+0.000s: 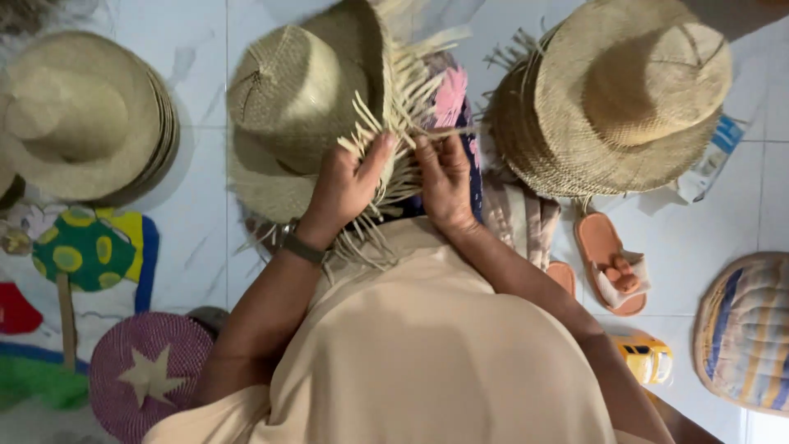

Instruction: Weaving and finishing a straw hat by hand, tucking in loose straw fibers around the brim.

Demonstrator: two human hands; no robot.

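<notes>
Both hands' fingers (386, 152) curled on hat fringe (393, 107)

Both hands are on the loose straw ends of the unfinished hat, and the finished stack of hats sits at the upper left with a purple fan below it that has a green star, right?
Not quite: the head view shows the star on the purple fan is pale straw-coloured, not green. The rest holds: the left hand and right hand are on the loose ends of the unfinished hat, and the stack of hats sits upper left.
</notes>
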